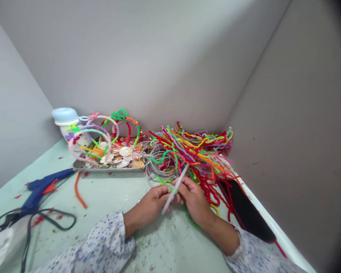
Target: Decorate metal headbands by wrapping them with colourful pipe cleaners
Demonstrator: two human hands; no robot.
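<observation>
My left hand (153, 201) and my right hand (194, 199) meet above the middle of the table, both with closed fingers. Between them a whitish translucent glue stick (174, 189) slants from upper right to lower left, across the fingertips. A green pipe cleaner (173, 190) passes behind the stick, pinched at the fingertips; part of it is hidden by the hands. Just beyond, coils of grey wire (159, 167) lie beside a large tangled heap of coloured pipe cleaners (193, 151).
At the left lies a blue glue gun (42, 187) with its dark cord. A metal tray (110, 169) holds shells and several fuzzy headbands. Behind it is a container with a blue lid (64, 114). An orange pipe cleaner (78, 191) and a black flat object (247, 212) lie on the table.
</observation>
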